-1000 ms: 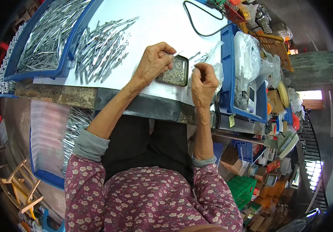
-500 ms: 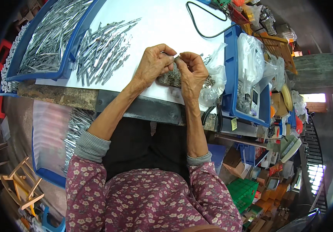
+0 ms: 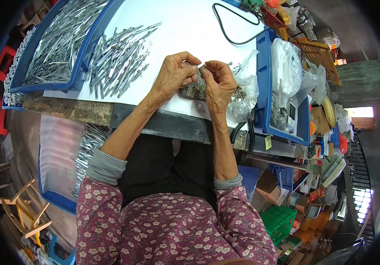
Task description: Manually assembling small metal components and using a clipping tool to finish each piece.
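Observation:
Over the white-covered worktop (image 3: 185,31), my left hand (image 3: 172,77) and my right hand (image 3: 218,86) meet fingertip to fingertip. Both are closed in a pinch. Whatever is between the fingers is tiny and mostly hidden, so I cannot name it. Just under the hands lies a heap of small brownish metal parts (image 3: 193,91), partly covered by my right hand. A crumpled clear plastic bag (image 3: 246,99) sits against that hand's right side. To the left of my left hand spreads a loose pile of thin silvery metal strips (image 3: 118,62).
A blue bin (image 3: 80,66) full of similar strips stands at left. On the right, another blue bin (image 3: 264,84) holds plastic bags. A black cable (image 3: 225,33) loops at the back. Black-handled pliers (image 3: 251,134) hang at the table's front edge (image 3: 159,123).
Both hands stay almost in place. A whitish bit seen at the left fingertips earlier hardly shows now. The whole view has shifted very slightly.

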Motion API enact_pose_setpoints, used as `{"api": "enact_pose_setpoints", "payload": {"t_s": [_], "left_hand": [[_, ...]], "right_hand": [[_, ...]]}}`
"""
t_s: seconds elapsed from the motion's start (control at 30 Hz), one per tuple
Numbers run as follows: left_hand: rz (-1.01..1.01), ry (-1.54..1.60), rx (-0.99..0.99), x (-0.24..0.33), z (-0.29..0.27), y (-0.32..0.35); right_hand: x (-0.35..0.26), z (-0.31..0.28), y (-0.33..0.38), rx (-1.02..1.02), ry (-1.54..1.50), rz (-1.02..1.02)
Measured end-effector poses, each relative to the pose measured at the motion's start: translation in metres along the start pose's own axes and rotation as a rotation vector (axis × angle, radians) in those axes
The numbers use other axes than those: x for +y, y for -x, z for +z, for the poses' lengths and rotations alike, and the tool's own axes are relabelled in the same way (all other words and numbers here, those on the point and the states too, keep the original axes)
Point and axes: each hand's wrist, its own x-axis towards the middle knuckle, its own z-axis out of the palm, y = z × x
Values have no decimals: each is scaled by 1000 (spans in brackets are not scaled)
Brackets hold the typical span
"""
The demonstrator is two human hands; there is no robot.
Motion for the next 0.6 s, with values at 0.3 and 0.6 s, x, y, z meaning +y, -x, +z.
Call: {"api": "enact_pose_setpoints", "payload": {"t_s": [0.3, 0.6], "left_hand": [[-90, 200, -63, 7, -5, 1], [-96, 248, -138, 7, -9, 2]], "right_hand": [[-5, -4, -2, -17, -69, 11], [1, -10, -7, -118, -517, 189]]}}
